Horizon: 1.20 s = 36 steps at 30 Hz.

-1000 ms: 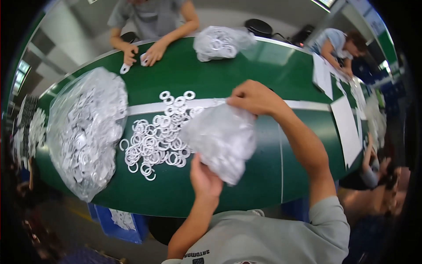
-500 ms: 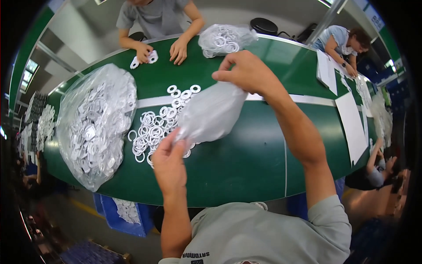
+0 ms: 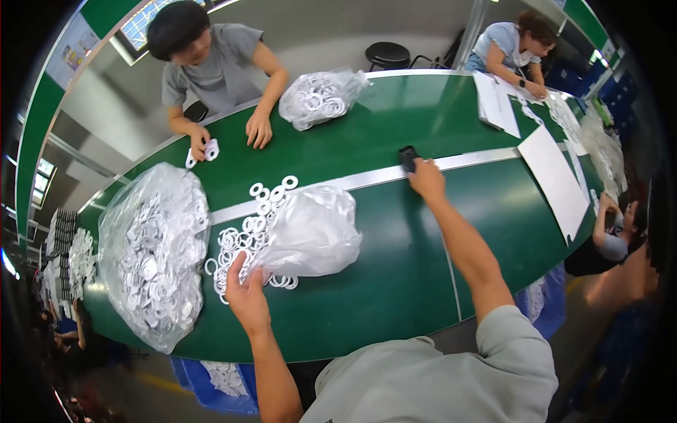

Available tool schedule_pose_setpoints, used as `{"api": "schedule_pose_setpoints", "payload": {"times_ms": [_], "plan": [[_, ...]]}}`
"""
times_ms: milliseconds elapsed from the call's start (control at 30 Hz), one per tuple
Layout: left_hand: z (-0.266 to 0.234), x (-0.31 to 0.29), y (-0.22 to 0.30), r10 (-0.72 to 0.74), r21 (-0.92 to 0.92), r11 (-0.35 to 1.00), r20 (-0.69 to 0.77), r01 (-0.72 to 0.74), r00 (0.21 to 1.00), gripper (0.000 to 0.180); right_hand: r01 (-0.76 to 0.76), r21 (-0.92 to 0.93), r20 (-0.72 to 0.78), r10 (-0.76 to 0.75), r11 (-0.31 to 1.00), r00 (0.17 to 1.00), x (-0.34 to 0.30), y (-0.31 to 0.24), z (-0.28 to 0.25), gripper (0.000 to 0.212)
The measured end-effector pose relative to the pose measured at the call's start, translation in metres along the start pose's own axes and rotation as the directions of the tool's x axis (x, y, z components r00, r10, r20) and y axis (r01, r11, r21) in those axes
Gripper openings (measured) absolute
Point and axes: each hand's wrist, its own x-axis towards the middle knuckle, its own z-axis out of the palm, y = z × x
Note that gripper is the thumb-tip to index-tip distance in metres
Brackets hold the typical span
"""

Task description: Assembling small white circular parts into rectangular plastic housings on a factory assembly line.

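Observation:
My left hand (image 3: 247, 296) is at the near left corner of a clear plastic bag (image 3: 317, 229), its thumb and fingers apart, with the bag's edge against or just behind the thumb. The bag lies puffed up on the green table, partly covering a loose pile of white rings (image 3: 229, 247). Farther right, my right hand (image 3: 428, 180) is closed round a small black handheld object (image 3: 407, 158) at the pale strip across the table. Its exact kind does not show clearly.
A big clear bag of white parts (image 3: 151, 261) stands left on the green table (image 3: 352, 317). A smaller bag of rings (image 3: 321, 99) lies at the far side, by a co-worker's hands (image 3: 259, 129). White sheets (image 3: 553, 183) lie right. A blue bin (image 3: 211, 388) stands below the near edge.
My right hand has let go of the plastic bag, moved right and taken hold of the black object. The bag has settled onto the table, and my left hand's fingers have spread.

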Motion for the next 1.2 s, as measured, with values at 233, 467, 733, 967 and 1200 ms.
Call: {"api": "schedule_pose_setpoints", "payload": {"times_ms": [233,467,733,967,1200], "plan": [[-0.009,-0.014,0.005,0.061,-0.074,0.995,0.024,-0.06,0.998,0.032,0.17,-0.117,-0.365,-0.201,0.979,0.909,-0.052,0.042,-0.033,0.051],[-0.009,-0.027,0.014,0.093,-0.045,0.995,0.042,-0.091,0.995,0.022,0.646,0.608,-0.192,-0.705,0.462,0.683,-0.142,-0.133,-0.062,0.04],[-0.019,0.015,0.064,0.266,-0.068,0.961,-0.028,-0.268,0.963,0.015,0.69,0.616,-0.484,-0.51,0.379,0.711,-0.113,-0.171,-0.105,0.011],[-0.012,0.04,0.096,0.319,-0.06,0.945,-0.056,-0.322,0.946,0.017,0.731,0.553,-0.592,-0.429,0.399,0.682,-0.098,-0.181,-0.116,0.007],[0.002,0.069,0.12,0.411,-0.097,0.905,-0.041,-0.413,0.911,0.02,0.755,0.519,-0.689,-0.326,0.402,0.647,-0.086,-0.185,-0.128,0.008]]}}
